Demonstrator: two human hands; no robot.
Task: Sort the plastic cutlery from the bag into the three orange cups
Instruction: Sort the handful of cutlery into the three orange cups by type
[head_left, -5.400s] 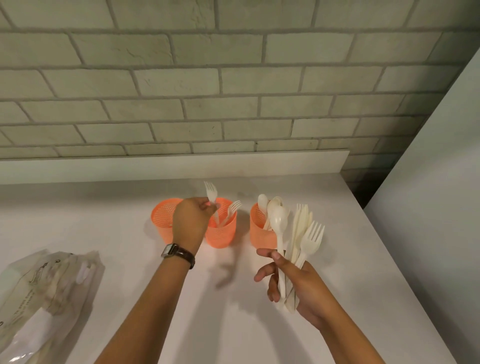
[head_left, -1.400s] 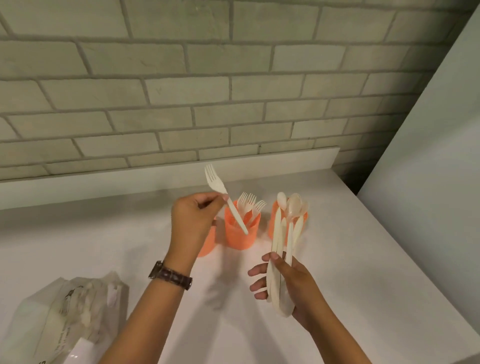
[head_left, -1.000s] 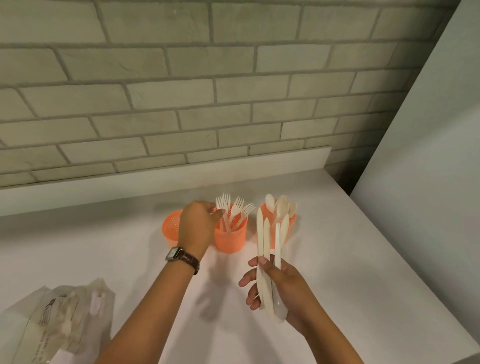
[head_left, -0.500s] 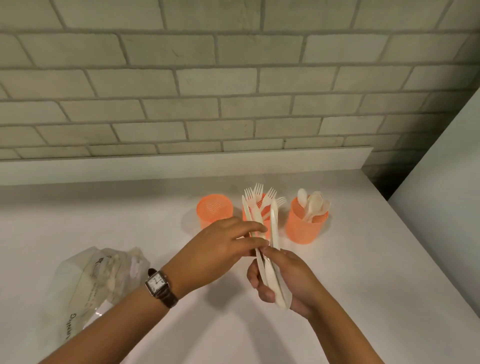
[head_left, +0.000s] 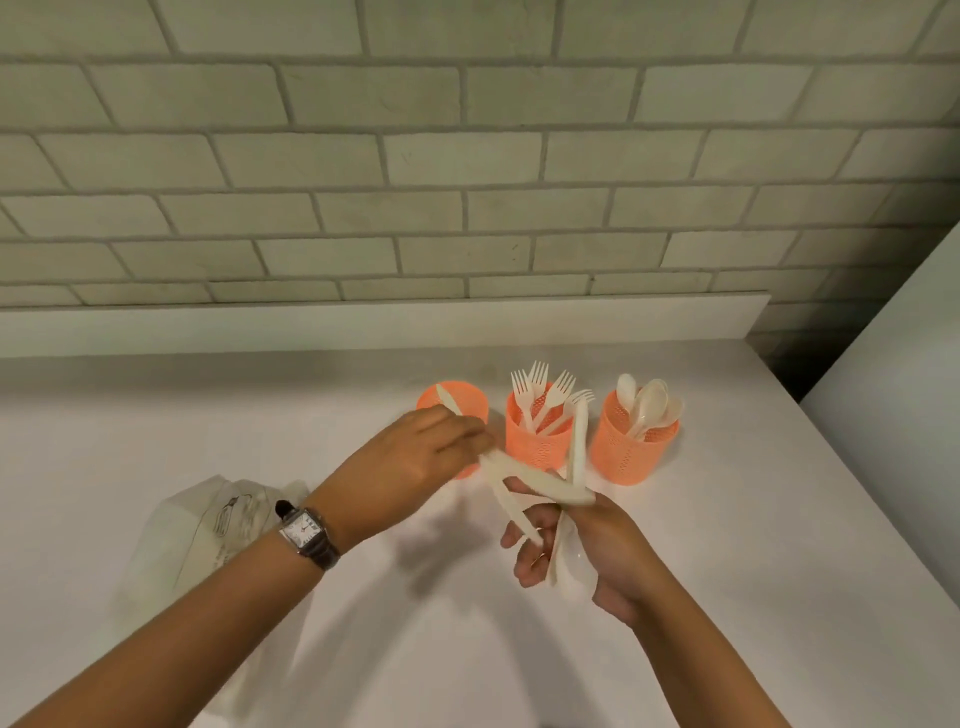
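Three orange mesh cups stand in a row on the white counter. The left cup (head_left: 470, 406) shows nothing inside, the middle cup (head_left: 535, 441) holds several white forks, and the right cup (head_left: 628, 451) holds several white spoons. My left hand (head_left: 415, 467) pinches white plastic knives (head_left: 506, 475) in front of the left cup, their tips fanned out and blurred. My right hand (head_left: 587, 540) grips the lower ends of a small bundle of knives, one of which (head_left: 577, 441) stands upright.
A crumpled clear plastic bag (head_left: 208, 525) lies on the counter (head_left: 779, 571) at the left, under my left forearm. A brick wall with a white ledge runs behind the cups. A pale panel closes off the right side.
My left hand dropped a fork into the middle cup, came back to the bundle in my right hand, and now draws knives out of it toward the left cup.
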